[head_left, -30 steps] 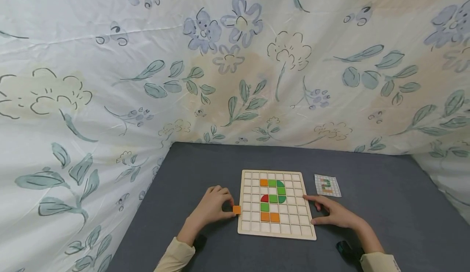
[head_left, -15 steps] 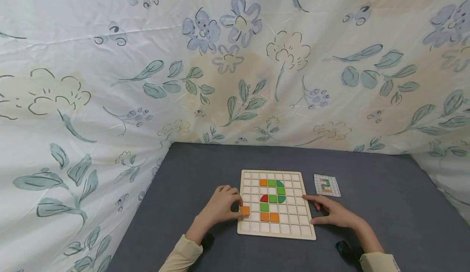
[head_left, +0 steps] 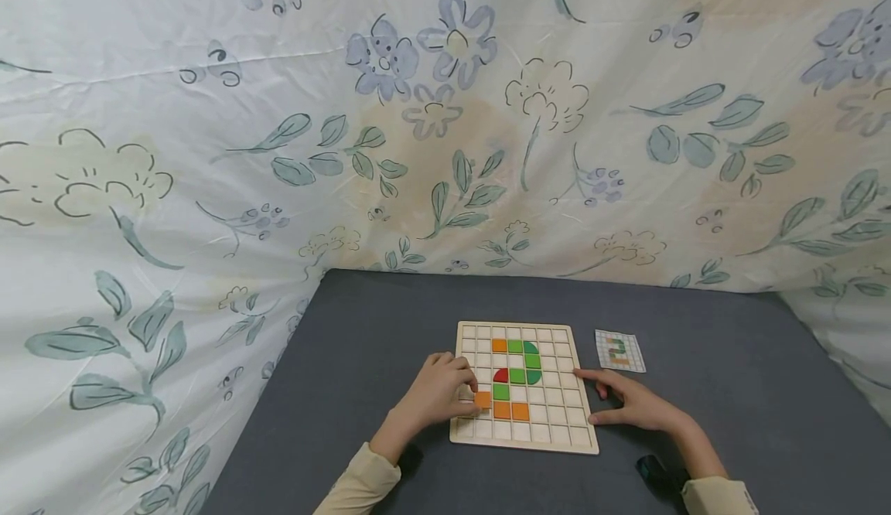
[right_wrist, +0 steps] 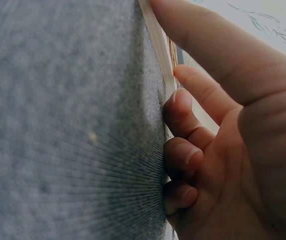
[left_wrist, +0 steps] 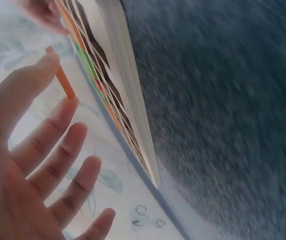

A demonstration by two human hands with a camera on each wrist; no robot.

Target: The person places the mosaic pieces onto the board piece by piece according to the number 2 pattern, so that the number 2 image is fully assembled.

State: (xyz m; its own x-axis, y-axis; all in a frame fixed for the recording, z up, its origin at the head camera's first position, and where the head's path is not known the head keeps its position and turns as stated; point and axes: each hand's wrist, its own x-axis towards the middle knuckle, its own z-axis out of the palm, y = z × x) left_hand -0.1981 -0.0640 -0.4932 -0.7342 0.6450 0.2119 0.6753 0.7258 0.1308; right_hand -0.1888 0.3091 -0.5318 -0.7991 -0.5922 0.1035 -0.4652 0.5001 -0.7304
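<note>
In the head view my left hand (head_left: 433, 393) holds an orange square tile (head_left: 483, 400) over the lower left of a wooden grid board (head_left: 522, 448). The left wrist view shows this tile (left_wrist: 63, 80) edge-on, pinched between thumb and index finger above the board, with the other fingers spread. Green, red and orange pieces sit in the grid, among them two orange squares (head_left: 511, 410) just right of the held tile. My right hand (head_left: 636, 407) touches the board's right edge with extended index finger and thumb, its remaining fingers bent in beside the board in the right wrist view.
A small printed card (head_left: 621, 351) with a coloured grid pattern lies right of the board's upper corner. Everything stands on a dark grey tabletop (head_left: 390, 314). Floral cloth (head_left: 445, 151) hangs behind it and along the sides.
My left hand has moved right with the orange tile, from beside the board's left edge to over its cells, close to the orange pair. The right hand and board have stayed put.
</note>
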